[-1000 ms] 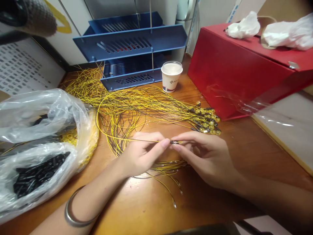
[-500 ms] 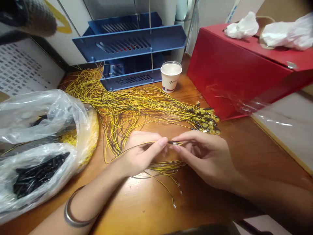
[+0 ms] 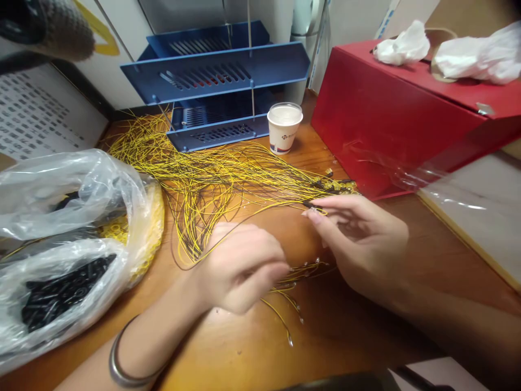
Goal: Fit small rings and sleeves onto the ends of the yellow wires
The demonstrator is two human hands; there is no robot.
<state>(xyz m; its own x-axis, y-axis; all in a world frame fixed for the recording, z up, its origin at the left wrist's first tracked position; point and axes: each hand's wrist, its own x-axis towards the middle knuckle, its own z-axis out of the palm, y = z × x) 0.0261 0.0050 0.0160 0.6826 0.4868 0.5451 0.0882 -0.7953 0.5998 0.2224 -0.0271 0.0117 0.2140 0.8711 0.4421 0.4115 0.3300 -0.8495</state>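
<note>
I see the two hands of one person above a wooden table [image 3: 203,353], both with bent wrists and the backs turned upward. The right hand [image 3: 360,236] is raised a little, and its thumb and first finger press together on a thin wire [image 3: 264,208], close to its end; the other fingers are folded loosely under. At this pinch there is a small black sleeve [image 3: 310,205] on the wire. From there the wire runs to the left, toward the left hand [image 3: 246,266]. The left hand is loosely curled, its fingers bent inward and a bit blurred; I cannot tell if it has hold of something. A metal bracelet [image 3: 115,358] sits on the left forearm.

Between the hands and just below them, short wire ends [image 3: 280,309] with shiny tips lie on the table. Behind the hands spreads a big heap of yellow and dark wires [image 3: 203,163]. Beside the left forearm stands an open plastic bag [image 3: 116,251] with black pieces [image 3: 65,293] in it, near a yellow bundle [image 3: 150,239]. Farther back are a blue tray rack [image 3: 280,62], a paper cup [image 3: 284,130] and, to the right, a red box [image 3: 386,119] with crumpled white plastic [image 3: 402,44] on top.
</note>
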